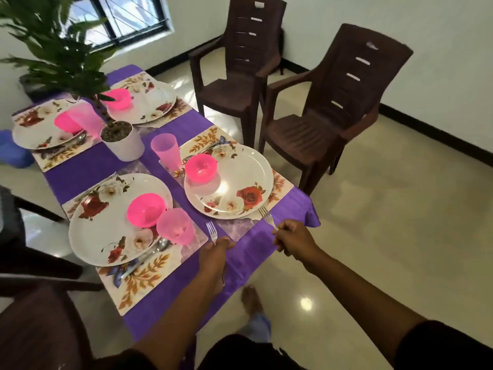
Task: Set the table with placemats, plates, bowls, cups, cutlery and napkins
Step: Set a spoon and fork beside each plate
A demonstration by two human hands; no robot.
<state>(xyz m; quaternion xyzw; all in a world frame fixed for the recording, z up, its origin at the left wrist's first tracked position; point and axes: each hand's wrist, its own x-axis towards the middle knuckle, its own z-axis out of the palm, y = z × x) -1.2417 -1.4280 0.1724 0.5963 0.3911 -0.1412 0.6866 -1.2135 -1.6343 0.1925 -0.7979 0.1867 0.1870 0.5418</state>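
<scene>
A purple-clothed table (170,297) carries several floral placemats, each with a white rose-patterned plate, a pink bowl and a pink cup. My left hand (214,253) grips a clear fork (212,232) beside the near left placemat (144,279). My right hand (292,240) grips a second fork (266,216), its tines at the near rim of the near right plate (229,182). That plate holds a pink bowl (200,167); a pink cup (164,150) stands behind it. A spoon (157,248) lies beside the near left plate (117,217).
A white pot (124,141) with a green plant stands mid-table. Two brown plastic chairs (328,113) stand to the right of the table on the glossy floor. A dark chair (34,324) is at the near left. My bare foot (250,297) is under the table edge.
</scene>
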